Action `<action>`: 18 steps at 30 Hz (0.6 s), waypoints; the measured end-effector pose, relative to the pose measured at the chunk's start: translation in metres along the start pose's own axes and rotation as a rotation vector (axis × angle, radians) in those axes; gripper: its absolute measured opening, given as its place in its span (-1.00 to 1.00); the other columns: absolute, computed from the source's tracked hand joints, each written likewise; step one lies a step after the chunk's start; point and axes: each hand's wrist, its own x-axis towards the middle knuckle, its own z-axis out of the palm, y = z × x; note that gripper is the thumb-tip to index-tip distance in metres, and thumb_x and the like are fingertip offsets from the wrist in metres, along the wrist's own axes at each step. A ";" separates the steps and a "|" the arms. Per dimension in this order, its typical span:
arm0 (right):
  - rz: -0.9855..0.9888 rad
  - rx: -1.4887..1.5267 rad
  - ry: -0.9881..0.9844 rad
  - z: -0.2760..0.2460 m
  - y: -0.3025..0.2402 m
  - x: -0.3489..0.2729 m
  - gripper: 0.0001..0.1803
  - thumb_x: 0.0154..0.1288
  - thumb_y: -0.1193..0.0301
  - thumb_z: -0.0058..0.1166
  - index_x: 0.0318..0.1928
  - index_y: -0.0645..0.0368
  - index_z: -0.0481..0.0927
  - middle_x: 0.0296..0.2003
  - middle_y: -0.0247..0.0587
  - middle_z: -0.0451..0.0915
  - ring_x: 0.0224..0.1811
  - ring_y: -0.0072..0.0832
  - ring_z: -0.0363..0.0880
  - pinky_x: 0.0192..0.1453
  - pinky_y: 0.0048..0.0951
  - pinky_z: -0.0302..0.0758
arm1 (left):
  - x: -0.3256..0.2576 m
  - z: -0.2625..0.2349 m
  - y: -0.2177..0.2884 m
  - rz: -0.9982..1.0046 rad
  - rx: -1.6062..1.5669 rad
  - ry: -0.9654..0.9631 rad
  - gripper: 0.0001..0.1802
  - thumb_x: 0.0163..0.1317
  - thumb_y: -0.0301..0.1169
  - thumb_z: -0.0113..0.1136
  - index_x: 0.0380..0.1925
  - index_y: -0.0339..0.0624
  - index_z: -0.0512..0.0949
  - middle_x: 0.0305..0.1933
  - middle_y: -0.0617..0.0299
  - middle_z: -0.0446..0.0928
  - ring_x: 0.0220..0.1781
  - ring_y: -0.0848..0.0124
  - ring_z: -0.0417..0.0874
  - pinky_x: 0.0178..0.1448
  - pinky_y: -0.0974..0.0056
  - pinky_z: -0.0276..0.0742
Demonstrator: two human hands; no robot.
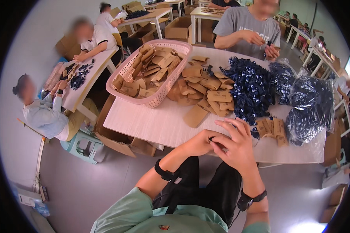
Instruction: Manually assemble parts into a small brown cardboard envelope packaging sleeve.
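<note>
My left hand (202, 143) and my right hand (239, 149) meet above the near edge of the table. Their fingertips close together around a small dark piece (211, 138), mostly hidden, whose kind I cannot make out. The other fingers of my right hand arch up and apart. Just beyond the hands lies a loose heap of flat brown cardboard sleeves (196, 115). To its right rises a big pile of tangled navy cords (249, 93) with pale shiny bits. A few more brown sleeves (275, 130) lie right of my right hand.
A pink perforated basket (153, 101) of brown sleeves stands at the table's left. Clear plastic bags (309, 105) of navy cords fill the right side. Across the table a person in a grey shirt (247, 29) handles a small dark thing. An open cardboard box (118, 136) sits below left.
</note>
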 end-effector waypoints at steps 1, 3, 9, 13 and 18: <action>0.013 -0.003 -0.002 0.001 -0.002 -0.001 -0.84 -0.07 0.38 0.38 -0.40 0.03 0.69 0.11 -0.30 0.55 0.18 -0.20 0.44 0.28 -0.05 0.34 | -0.001 0.000 0.001 -0.023 -0.023 -0.007 -0.76 0.19 -0.68 0.18 -0.12 -0.35 0.62 -0.13 0.18 0.68 -0.05 0.48 0.65 0.05 0.32 0.60; 0.062 0.018 0.039 0.004 -0.006 -0.007 -0.78 -0.07 0.37 0.39 -0.34 0.03 0.68 0.10 -0.27 0.55 0.17 -0.18 0.44 0.26 -0.06 0.35 | -0.001 0.005 0.005 0.037 -0.074 0.007 -0.72 0.22 -0.67 0.15 -0.05 -0.33 0.58 -0.10 0.19 0.63 -0.04 0.49 0.62 0.04 0.35 0.57; 0.270 -0.036 0.283 0.016 -0.024 -0.021 -0.33 -0.14 0.23 0.48 0.05 0.06 0.53 -0.08 -0.21 0.54 0.03 -0.18 0.45 0.07 -0.18 0.36 | -0.001 0.013 0.002 0.152 0.177 0.147 -0.60 0.25 -0.71 0.08 0.05 -0.21 0.28 -0.15 0.25 0.39 -0.12 0.51 0.45 0.01 0.40 0.44; 0.522 0.187 0.161 0.024 -0.023 -0.021 -0.60 0.10 0.28 0.36 -0.05 0.10 0.63 -0.25 -0.24 0.62 -0.35 -0.32 0.50 -0.22 -0.31 0.43 | -0.002 0.014 -0.013 0.224 0.196 0.233 -0.55 0.25 -0.69 0.09 0.03 -0.16 0.14 -0.08 0.20 0.29 -0.07 0.46 0.40 0.12 0.34 0.40; 0.597 0.381 0.020 0.019 0.000 -0.024 -0.61 0.31 0.39 0.21 0.12 0.19 0.59 -0.18 -0.20 0.68 -0.59 -0.62 0.44 -0.51 -0.55 0.35 | 0.006 0.011 -0.004 0.320 0.113 0.199 -0.64 0.33 -0.74 -0.06 0.02 -0.21 0.12 0.04 0.09 0.28 0.12 0.39 0.43 0.19 0.30 0.40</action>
